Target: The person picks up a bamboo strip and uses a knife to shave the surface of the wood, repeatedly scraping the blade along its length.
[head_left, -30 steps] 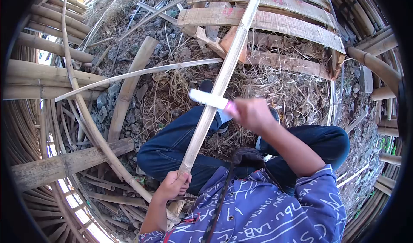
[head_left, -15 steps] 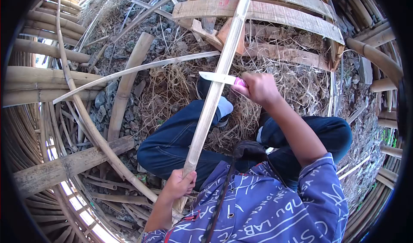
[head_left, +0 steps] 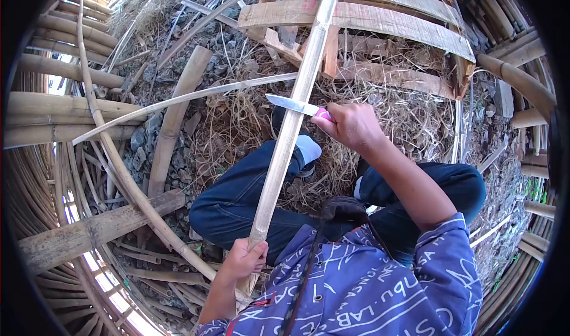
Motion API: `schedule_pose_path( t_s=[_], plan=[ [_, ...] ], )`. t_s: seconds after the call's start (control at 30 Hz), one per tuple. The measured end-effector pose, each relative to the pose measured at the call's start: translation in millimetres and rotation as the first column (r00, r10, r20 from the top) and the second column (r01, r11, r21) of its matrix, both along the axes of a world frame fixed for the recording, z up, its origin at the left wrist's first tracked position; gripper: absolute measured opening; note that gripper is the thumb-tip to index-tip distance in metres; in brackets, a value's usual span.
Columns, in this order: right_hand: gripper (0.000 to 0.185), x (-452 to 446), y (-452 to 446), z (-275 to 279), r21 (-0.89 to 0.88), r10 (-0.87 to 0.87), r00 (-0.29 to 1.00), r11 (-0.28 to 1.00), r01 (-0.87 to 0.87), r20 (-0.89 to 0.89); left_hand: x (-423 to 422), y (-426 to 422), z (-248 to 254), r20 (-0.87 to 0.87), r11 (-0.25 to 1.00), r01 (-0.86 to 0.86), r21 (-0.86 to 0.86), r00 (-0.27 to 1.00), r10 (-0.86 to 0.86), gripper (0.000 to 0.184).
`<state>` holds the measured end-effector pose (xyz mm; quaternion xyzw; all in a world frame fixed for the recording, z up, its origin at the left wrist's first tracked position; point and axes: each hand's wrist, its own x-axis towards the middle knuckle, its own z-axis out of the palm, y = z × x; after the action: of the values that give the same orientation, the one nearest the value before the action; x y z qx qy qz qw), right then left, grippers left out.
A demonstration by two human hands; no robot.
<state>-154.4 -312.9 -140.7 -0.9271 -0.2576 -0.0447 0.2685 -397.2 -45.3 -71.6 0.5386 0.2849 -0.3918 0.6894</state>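
My left hand [head_left: 246, 259] is closed round the lower end of a long, pale split bamboo strip [head_left: 278, 163], which slants up and away from me past the pallet. In my right hand [head_left: 355, 124] is a knife with a pink handle, gripped in closed fingers. The knife's blade [head_left: 291, 103] lies across the strip, above its middle, with the tip pointing left. The part of the strip inside my left hand is hidden.
A slatted wooden pallet [head_left: 356, 18] stands ahead. Bamboo poles [head_left: 71, 113] and a thick piece of bamboo [head_left: 101, 226] lie at the left. A thin curved strip [head_left: 196, 95] runs toward the held one. Shavings [head_left: 392, 119] and gravel cover the ground.
The knife has moved along and across the strip, and its blade now shows bluish rather than white. The strip's far part has shifted slightly left. My left hand keeps its grip.
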Motion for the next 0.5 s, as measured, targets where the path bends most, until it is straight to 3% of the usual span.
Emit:
schedule_pose_path(
  t_s=[0.13,0.27,0.33,0.4,0.47,0.5],
  plan=[
    [0.044,-9,13,8,-0.022,0.074,0.996,0.997,-0.074,0.038,-1,-6,1,-0.028,1.0,0.005,-0.018,1.0,-0.005,0.028],
    [0.053,17,6,-8,0.003,0.033,0.991,0.999,-0.033,0.126,1,-3,2,-0.01,0.999,-0.036,0.014,0.999,0.036,0.028],
    [0.055,4,13,-3,-0.04,-0.002,1.0,0.999,0.003,0.023,-1,-4,3,-0.009,0.999,-0.046,0.019,0.999,0.046,0.027],
    [0.055,-8,14,4,-0.078,0.119,0.993,0.99,-0.121,-0.025,-5,-6,2,-0.042,0.999,-0.041,-0.035,0.998,0.039,0.027],
    [0.054,17,-14,-5,-0.072,-0.048,0.998,0.996,0.046,-0.029,-7,-6,7,-0.041,0.999,-0.033,-0.006,0.999,0.033,0.027],
    [0.054,22,-20,-12,-0.078,-0.037,0.991,0.996,0.047,0.132,-6,-7,7,-0.01,0.999,-0.047,0.022,0.999,0.047,0.027]
  ],
)
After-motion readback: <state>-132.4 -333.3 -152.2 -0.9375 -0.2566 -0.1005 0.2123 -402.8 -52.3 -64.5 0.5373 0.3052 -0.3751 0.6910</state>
